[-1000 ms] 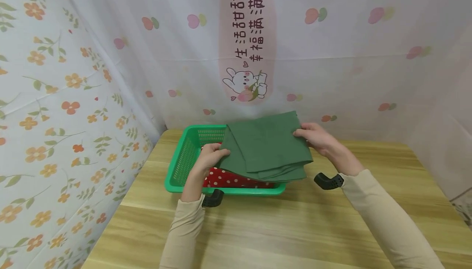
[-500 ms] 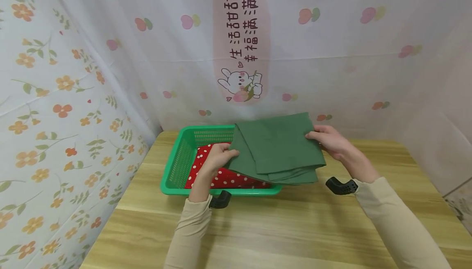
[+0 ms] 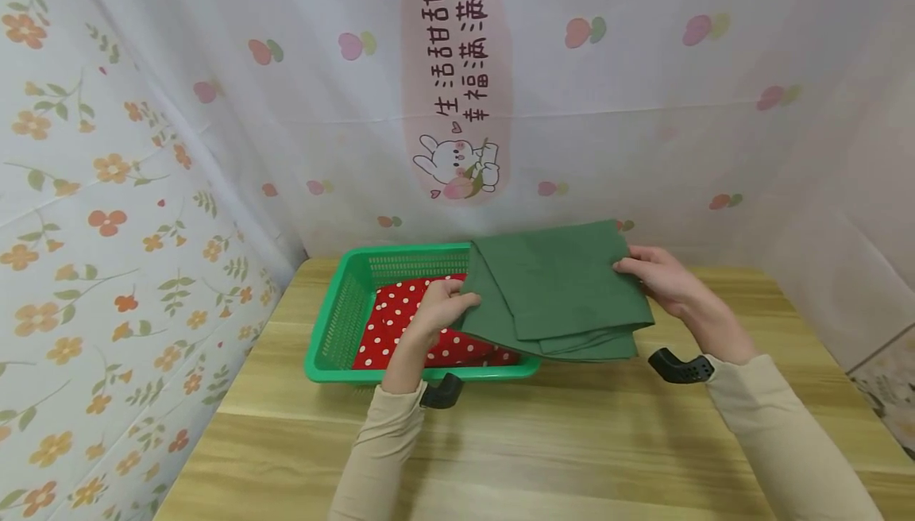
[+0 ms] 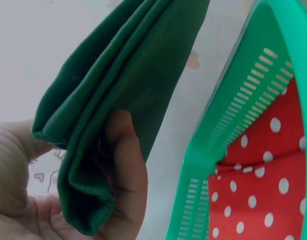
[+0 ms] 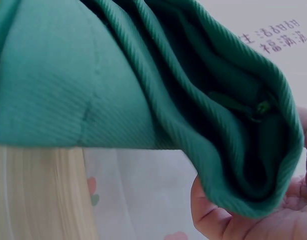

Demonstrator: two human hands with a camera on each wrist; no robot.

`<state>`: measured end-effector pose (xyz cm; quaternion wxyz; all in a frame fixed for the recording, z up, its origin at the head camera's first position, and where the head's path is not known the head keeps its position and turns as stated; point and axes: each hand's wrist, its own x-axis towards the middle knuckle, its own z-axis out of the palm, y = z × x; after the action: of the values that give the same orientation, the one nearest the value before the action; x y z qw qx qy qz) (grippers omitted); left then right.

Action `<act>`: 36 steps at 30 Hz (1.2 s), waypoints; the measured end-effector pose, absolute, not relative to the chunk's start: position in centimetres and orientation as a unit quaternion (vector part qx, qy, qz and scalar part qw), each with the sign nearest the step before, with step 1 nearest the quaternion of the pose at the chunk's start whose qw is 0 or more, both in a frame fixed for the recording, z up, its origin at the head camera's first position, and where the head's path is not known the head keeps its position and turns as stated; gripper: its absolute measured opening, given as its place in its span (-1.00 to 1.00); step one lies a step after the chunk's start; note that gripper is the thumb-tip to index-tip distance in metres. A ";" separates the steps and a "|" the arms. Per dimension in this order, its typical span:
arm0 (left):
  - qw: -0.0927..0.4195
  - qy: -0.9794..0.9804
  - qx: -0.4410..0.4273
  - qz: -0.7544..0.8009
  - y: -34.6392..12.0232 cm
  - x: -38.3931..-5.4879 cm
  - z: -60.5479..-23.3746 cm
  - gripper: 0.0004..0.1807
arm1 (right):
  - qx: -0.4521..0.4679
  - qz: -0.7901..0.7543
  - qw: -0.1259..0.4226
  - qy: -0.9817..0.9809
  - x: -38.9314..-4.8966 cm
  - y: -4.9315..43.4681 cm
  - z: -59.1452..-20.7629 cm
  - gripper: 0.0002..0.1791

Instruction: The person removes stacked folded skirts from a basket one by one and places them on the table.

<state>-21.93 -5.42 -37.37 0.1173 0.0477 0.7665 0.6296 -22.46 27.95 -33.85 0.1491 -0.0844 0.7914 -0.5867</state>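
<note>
Folded green cloth [image 3: 565, 283], held over and beyond the right end of the basket [image 3: 343, 318]. The left hand [image 3: 439, 308] grips the edge nearer the basket, the right hand [image 3: 665, 279] the edge farther away; level, even tension should align the layers.

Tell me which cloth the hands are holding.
The plain green cloth, gripped at both ends; the red dotted cloth lies in the basket.

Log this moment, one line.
left hand + right hand: gripping folded green cloth, opposite ends | perforated green basket: white-dotted red cloth inside
</note>
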 end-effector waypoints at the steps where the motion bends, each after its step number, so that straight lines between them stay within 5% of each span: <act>1: 0.118 0.765 0.050 0.631 -5.2 -21.9 -37.4 -0.77 | -0.086 -0.587 0.148 0.791 -22.4 28.2 -33.9 -0.40; 36: 0.126 0.773 0.102 0.614 2.2 -21.5 -38.2 -0.84 | -0.040 -0.572 0.125 0.810 -19.8 35.6 -34.9 -0.31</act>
<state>-21.48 2.23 -38.24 0.1262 0.1021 0.7726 0.6138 -19.77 35.65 -34.93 0.1250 -0.0405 0.8098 -0.5719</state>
